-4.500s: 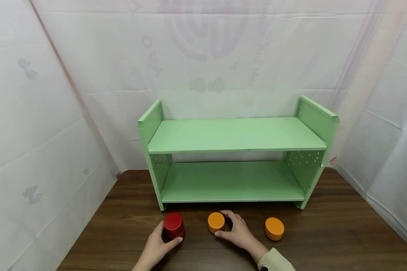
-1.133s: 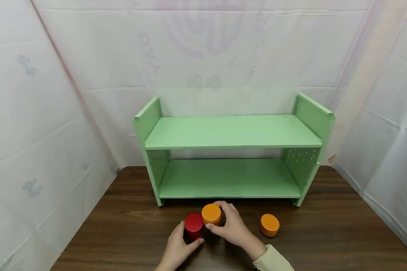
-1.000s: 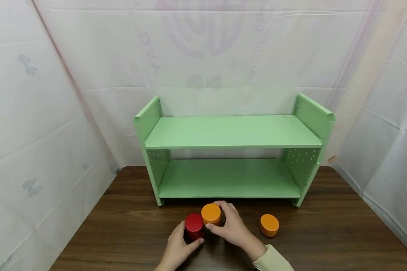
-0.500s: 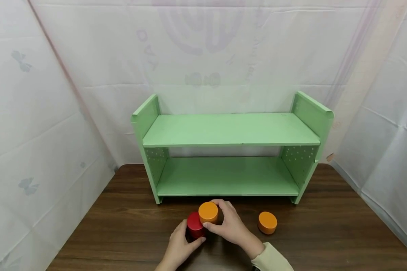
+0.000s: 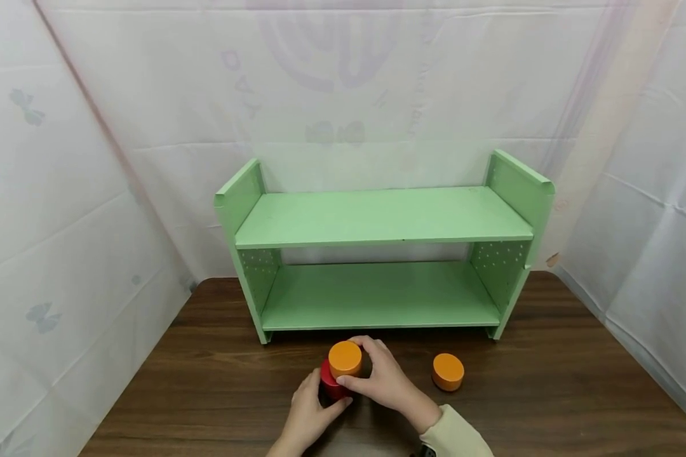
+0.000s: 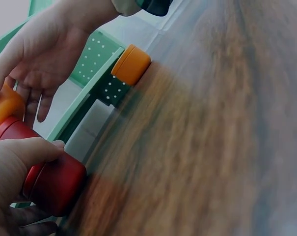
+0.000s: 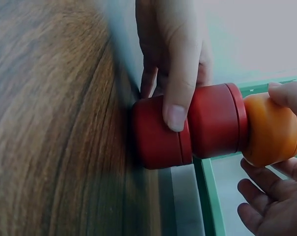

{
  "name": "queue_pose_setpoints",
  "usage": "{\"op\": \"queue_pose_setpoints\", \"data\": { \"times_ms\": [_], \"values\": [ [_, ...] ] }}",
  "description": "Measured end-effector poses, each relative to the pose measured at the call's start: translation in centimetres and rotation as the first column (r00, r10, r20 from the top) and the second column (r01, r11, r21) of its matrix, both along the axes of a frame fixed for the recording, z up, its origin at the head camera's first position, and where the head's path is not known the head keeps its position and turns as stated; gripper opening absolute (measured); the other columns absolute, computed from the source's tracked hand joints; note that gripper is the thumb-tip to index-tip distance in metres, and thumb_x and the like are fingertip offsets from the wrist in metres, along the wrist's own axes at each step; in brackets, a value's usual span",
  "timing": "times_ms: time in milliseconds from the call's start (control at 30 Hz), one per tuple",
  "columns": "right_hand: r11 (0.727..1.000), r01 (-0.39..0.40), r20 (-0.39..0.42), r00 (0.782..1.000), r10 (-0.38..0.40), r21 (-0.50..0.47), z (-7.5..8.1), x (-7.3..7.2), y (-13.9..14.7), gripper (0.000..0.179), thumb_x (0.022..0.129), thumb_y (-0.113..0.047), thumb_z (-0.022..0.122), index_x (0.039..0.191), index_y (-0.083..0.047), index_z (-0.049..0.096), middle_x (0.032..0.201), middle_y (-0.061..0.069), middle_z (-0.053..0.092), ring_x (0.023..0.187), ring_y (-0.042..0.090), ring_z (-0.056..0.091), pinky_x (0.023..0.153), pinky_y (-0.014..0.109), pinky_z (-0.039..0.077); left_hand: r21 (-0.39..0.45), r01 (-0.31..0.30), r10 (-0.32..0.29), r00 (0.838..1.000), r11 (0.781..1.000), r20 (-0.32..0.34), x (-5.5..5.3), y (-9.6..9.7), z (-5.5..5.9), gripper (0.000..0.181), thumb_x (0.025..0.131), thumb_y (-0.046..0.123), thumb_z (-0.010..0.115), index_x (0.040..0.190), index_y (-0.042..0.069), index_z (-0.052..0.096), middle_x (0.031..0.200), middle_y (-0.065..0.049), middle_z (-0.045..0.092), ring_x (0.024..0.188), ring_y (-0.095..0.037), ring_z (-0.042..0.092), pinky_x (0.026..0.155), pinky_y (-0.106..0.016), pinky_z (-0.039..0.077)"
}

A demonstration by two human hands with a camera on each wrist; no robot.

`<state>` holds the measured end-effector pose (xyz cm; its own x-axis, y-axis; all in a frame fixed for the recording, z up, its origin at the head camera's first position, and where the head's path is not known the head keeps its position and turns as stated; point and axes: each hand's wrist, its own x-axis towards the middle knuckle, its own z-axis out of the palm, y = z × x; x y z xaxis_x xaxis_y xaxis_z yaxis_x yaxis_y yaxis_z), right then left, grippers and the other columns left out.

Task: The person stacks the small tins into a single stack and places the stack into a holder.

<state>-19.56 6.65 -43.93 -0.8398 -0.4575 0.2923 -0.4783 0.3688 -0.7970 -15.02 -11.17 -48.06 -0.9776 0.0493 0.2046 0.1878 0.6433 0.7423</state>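
Looking down from my head, I find the orange tin (image 5: pixel 345 355) hiding much of the upper red tin (image 7: pixel 214 120) from twelve to four o'clock, and a dark thing (image 5: pixel 429 451) by my right cuff (image 5: pixel 454 433) cut off near half past five, too little showing to name. From my left wrist, that orange tin is cropped at nine o'clock and my left hand (image 5: pixel 310 412) at eight, over a blurred table (image 6: pixel 197 137). From my right wrist, my right hand (image 5: pixel 384 381) is cropped at three o'clock, and my left thumb (image 7: pixel 176 105) covers part of the lower red tin (image 7: pixel 160 135).
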Motion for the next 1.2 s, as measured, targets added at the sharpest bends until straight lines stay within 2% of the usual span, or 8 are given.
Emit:
{"op": "queue_pose_setpoints", "data": {
  "times_ms": [300, 533, 833, 1033, 1200],
  "values": [
    [1.0, -0.009, 0.037, 0.999, 0.009, -0.011, -0.6, -0.4, 0.3, 0.055, 0.081, -0.039, 0.075, 0.124, -0.014, 0.052, 0.115, -0.001, 0.058, 0.106, 0.022, 0.05, 0.087, 0.044, 0.044, -0.003, -0.009, 0.009, 1.0, 1.0, 0.007, -0.4, 0.6, -0.5, 0.058, 0.077, 0.04, 0.077, 0.117, 0.005, 0.054, 0.108, -0.008, 0.061, 0.102, -0.029, 0.058, 0.084, -0.057, 0.042],
    [1.0, 0.001, 0.03, 1.0, -0.001, -0.002, -0.3, -0.8, 0.5, 0.057, 0.08, -0.041, 0.075, 0.125, -0.014, 0.052, 0.116, 0.0, 0.058, 0.104, 0.021, 0.051, 0.086, 0.042, 0.045, -0.002, -0.023, 0.023, 1.0, 1.0, 0.01, -0.9, 1.0, -0.4, 0.058, 0.077, 0.04, 0.077, 0.117, 0.005, 0.054, 0.11, -0.009, 0.06, 0.105, -0.031, 0.056, 0.085, -0.061, 0.038],
    [1.0, 0.008, 0.045, 0.999, -0.009, 0.003, -0.5, -1.1, 0.8, 0.058, 0.081, -0.042, 0.074, 0.127, -0.015, 0.051, 0.117, 0.001, 0.057, 0.108, 0.024, 0.051, 0.088, 0.045, 0.044, 0.003, -0.022, 0.022, 1.0, 1.0, 0.023, -1.5, 1.1, -0.8, 0.06, 0.076, 0.04, 0.078, 0.119, 0.006, 0.053, 0.11, -0.008, 0.06, 0.103, -0.029, 0.056, 0.083, -0.058, 0.038],
    [1.0, 0.002, 0.054, 0.999, -0.003, 0.021, -0.6, -1.2, 0.8, 0.066, 0.081, -0.044, 0.074, 0.131, -0.012, 0.047, 0.122, 0.004, 0.055, 0.112, 0.026, 0.05, 0.091, 0.049, 0.044, -0.013, -0.041, 0.041, 0.999, 0.999, 0.028, -1.7, 1.0, -1.1, 0.061, 0.075, 0.04, 0.079, 0.12, 0.007, 0.053, 0.11, -0.007, 0.061, 0.102, -0.029, 0.055, 0.084, -0.059, 0.037],
    [0.999, -0.004, 0.067, 0.998, 0.001, 0.039, -0.7, -1.2, 1.2, 0.069, 0.081, -0.045, 0.073, 0.134, -0.012, 0.045, 0.122, 0.003, 0.055, 0.112, 0.024, 0.049, 0.092, 0.049, 0.043, -0.025, -0.022, 0.023, 0.999, 0.999, 0.036, -1.9, 1.2, -1.1, 0.063, 0.075, 0.041, 0.078, 0.121, 0.006, 0.053, 0.114, -0.009, 0.061, 0.104, -0.032, 0.055, 0.084, -0.062, 0.038]
  ]
}}
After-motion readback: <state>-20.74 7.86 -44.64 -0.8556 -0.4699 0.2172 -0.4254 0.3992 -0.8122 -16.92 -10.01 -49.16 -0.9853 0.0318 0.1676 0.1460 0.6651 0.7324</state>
